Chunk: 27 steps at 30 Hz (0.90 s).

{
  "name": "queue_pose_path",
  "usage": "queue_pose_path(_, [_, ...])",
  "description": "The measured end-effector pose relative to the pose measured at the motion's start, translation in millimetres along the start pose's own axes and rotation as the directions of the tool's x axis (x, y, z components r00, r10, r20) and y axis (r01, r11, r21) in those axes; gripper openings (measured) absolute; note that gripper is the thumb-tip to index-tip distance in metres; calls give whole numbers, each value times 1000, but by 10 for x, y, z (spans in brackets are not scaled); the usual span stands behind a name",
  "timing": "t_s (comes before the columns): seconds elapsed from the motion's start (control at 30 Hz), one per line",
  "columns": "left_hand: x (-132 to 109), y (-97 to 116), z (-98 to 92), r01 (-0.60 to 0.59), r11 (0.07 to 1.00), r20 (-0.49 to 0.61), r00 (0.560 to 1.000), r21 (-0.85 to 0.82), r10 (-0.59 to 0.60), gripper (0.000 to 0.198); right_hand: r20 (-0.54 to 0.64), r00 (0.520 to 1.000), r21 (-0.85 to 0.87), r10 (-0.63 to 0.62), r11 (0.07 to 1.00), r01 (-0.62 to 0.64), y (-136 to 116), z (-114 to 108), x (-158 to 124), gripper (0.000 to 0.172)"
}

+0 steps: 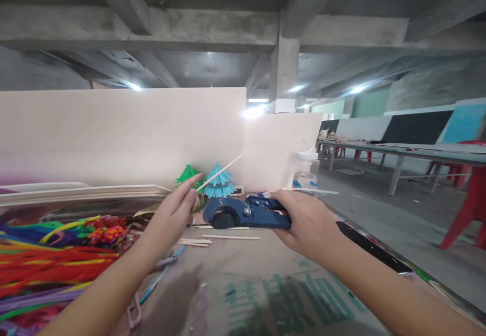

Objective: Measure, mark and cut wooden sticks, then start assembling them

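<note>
My left hand (174, 214) pinches a thin wooden stick (220, 172) that slants up to the right. My right hand (307, 222) grips the handles of a dark blue cutting tool (243, 212), its head pointing left toward the stick's lower end. Both hands hover above a cardboard-covered table (246, 295). Just behind the stick stand a green paper umbrella (187, 174) and a blue paper umbrella (219, 181).
Several loose sticks (212, 239) lie on the cardboard below the tool. A pile of coloured pipe cleaners (49, 260) fills the left side. A clear bottle (306, 170) stands behind my right hand, before a pale partition (121, 133). Red chairs (469, 204) and long tables (402, 151) are at right.
</note>
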<state>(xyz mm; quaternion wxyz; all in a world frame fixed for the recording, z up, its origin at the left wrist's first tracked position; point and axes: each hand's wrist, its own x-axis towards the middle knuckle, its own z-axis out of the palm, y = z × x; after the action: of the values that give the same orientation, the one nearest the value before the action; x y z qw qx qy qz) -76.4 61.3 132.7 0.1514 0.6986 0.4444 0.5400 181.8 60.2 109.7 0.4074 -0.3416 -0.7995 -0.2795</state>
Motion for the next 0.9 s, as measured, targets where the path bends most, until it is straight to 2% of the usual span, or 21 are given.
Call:
queue_pose_path(0.1, [-7, 172, -83, 64, 995, 21, 998, -76, -63, 34, -104, 990, -60, -92, 994, 86, 69, 21, -43, 13])
queue_pose_path(0.23, [-52, 272, -109, 130, 986, -6, 991, -102, -132, 21, -131, 981, -96, -143, 987, 131, 119, 15, -66, 11])
queue_pose_path(0.37, [-126, 322, -92, 108, 987, 19, 994, -116, -107, 34, -132, 977, -93, -168, 983, 156, 118, 6, -34, 13])
queue_pose_path(0.5, [-172, 403, -65, 110, 967, 42, 994, -228, -103, 42, -138, 976, -135, -169, 979, 150, 101, 25, 14, 16])
queue_pose_path(0.7, [-185, 424, -31, 93, 934, 97, 993, -346, -63, 34, -122, 981, -75, -147, 987, 139, 101, 50, 49, 19])
queue_pose_path(0.9, [-233, 404, -33, 38, 962, 20, 999, -271, -34, 23, -135, 983, -98, -124, 989, 112, 117, 45, 20, 16])
